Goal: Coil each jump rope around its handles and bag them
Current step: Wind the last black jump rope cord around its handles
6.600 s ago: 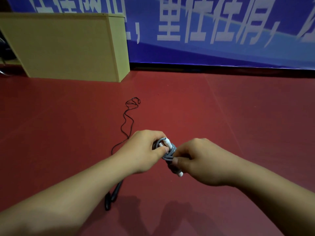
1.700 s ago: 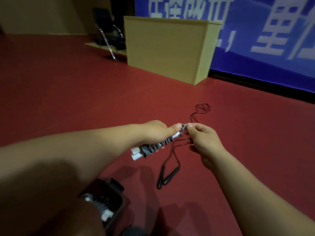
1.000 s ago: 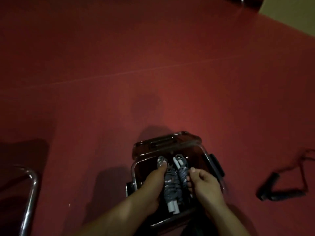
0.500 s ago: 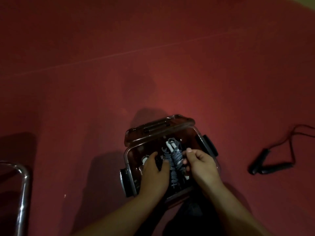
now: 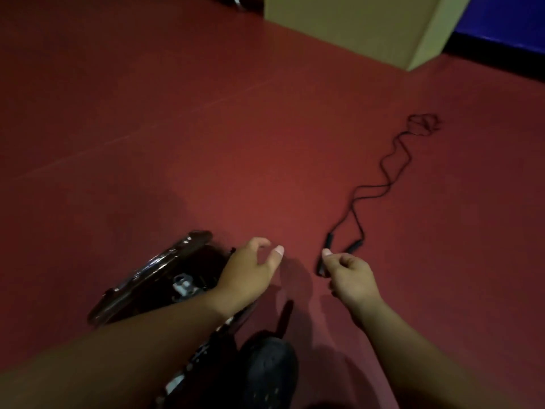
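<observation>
Nearest you, at the bottom edge, a dark shoe (image 5: 269,370) sits on the red floor (image 5: 147,143), just right of the dark translucent bag (image 5: 153,278). Your left forearm crosses over the bag; a grey-and-white coiled rope (image 5: 183,286) shows inside it. Your left hand (image 5: 250,274) hangs above the bag's right edge, fingers loosely curled, thumb out, empty. Your right hand (image 5: 351,278) is well apart from the left, fingers half curled, holding nothing, thumb tip just beside the near handle of the black jump rope (image 5: 356,202); contact cannot be judged. Both black handles lie on the floor; the cord runs away to a tangle. Farthest: a tan box (image 5: 368,25) and blue banner (image 5: 507,16).
</observation>
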A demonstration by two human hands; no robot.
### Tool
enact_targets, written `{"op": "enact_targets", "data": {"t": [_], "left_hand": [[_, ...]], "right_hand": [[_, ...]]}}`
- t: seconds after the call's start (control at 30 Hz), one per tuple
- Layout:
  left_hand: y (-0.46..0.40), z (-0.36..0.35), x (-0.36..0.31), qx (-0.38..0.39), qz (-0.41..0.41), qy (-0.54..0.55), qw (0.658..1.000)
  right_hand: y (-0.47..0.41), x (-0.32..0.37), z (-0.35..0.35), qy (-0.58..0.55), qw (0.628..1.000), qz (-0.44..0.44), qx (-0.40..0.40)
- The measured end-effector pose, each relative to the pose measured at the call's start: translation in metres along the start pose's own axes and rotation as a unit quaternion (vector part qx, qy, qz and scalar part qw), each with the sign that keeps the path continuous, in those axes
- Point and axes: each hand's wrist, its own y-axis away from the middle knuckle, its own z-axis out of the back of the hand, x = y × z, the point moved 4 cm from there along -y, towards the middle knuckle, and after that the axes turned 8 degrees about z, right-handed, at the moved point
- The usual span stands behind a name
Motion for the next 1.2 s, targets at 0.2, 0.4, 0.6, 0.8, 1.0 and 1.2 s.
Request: {"op": "enact_targets", "data": {"t": [0.2,0.4,0.6,0.8,1.0,1.2], "left_hand": [[-0.043,-0.102,-0.044,0.054,0.000,-0.074,0.996],[-0.084,-0.186,-0.048,0.074,0.068,-0.128,0.987],[-0.128,-0.246,-0.037,0.009,0.127,-0.274,0.953],[-0.144,-0.256,-0.030,0.055,0.076,-0.330,0.939],[-0.115,-0.244,-0.051,0.260,0.012,-0.285,0.923],[-0.029,-0.214,-0.144,0.396,-0.065,-0.208,0.892]], "right_hand": [[-0.018,-0.058,0.111,0.071,0.990,-0.032,-0.114],[-0.051,-0.097,0.137,0.037,0.986,-0.084,-0.140],[-0.095,-0.122,0.113,-0.022,0.980,-0.131,-0.148],[-0.100,-0.130,0.097,0.011,0.984,-0.138,-0.114],[-0.080,-0.126,0.139,0.041,0.975,-0.146,-0.161],[-0.033,-0.073,0.211,0.084,0.975,-0.083,-0.188]]}}
